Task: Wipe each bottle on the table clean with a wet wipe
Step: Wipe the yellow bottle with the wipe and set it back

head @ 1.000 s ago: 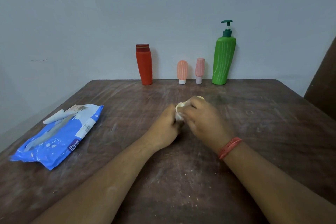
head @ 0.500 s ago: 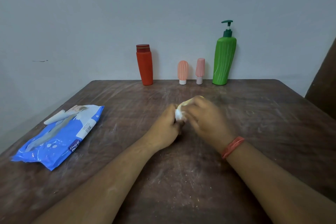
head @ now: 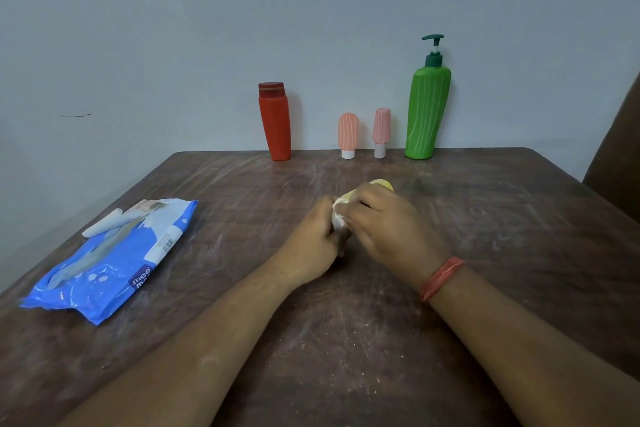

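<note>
A small yellow bottle (head: 381, 184) lies slanted between my hands at the table's middle, with only its rounded top and a strip of its body showing. My left hand (head: 313, 241) is shut on its near, lower end. My right hand (head: 388, 222) is closed over the body, pressing a white wet wipe (head: 337, 222) that bunches out between the two hands. Along the back edge stand a red bottle (head: 275, 121), an orange striped bottle (head: 348, 134), a pink striped bottle (head: 381, 132) and a tall green pump bottle (head: 427, 107).
A blue pack of wet wipes (head: 114, 260) lies at the table's left edge with its flap open. The brown wooden table (head: 346, 340) is streaked with pale smears. A wall stands close behind the bottles, and a dark brown object (head: 620, 163) is at the right.
My right hand has shifted slightly over the yellow bottle, rubbing it. The left hand and the standing bottles have stayed in place.
</note>
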Available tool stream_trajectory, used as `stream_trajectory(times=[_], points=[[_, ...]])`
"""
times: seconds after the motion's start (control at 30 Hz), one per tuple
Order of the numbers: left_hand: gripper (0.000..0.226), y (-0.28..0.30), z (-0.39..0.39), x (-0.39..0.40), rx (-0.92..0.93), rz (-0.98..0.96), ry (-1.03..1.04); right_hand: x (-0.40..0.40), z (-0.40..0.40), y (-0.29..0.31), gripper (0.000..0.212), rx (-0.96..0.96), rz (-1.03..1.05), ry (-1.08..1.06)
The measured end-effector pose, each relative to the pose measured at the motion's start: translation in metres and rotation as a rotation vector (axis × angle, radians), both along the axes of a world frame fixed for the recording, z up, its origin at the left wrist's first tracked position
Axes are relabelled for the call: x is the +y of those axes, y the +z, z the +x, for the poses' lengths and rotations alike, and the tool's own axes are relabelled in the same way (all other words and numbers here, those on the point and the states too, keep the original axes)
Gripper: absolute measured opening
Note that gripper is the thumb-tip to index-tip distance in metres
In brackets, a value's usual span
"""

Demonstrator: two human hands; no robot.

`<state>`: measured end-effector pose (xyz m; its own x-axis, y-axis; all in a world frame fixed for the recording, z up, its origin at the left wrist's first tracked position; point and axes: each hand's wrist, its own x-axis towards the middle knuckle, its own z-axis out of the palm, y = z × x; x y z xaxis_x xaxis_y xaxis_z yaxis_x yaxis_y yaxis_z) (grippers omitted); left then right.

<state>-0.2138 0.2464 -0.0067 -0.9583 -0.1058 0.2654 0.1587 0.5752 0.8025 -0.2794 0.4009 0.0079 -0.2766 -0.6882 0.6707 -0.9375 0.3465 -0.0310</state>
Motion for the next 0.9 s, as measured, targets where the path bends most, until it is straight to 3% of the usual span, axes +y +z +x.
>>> stream_trajectory(times=[0.23, 0.3, 0.47, 0.7, 0.9], points=[[0.023, 0.0, 0.0, 0.002, -0.045, -0.117, 0.007, 0.024, -0.023, 0.009, 0.014, -0.106, -0.168, -0.272], [0.021, -0.001, -0.001, 0.002, -0.039, -0.132, 0.011, 0.022, -0.016, 0.01, 0.015, -0.159, -0.184, -0.229], [0.013, -0.001, -0.001, 0.0, 0.009, -0.051, 0.008, 0.001, 0.006, 0.008, 0.022, -0.035, 0.032, -0.023], [0.03, -0.003, -0.002, -0.003, -0.072, -0.066, 0.027, 0.027, -0.028, 0.01, 0.019, -0.141, -0.165, -0.308], [0.013, -0.007, -0.007, -0.008, -0.027, 0.146, 0.013, 0.005, -0.001, 0.003, 0.034, -0.018, -0.027, -0.045]])
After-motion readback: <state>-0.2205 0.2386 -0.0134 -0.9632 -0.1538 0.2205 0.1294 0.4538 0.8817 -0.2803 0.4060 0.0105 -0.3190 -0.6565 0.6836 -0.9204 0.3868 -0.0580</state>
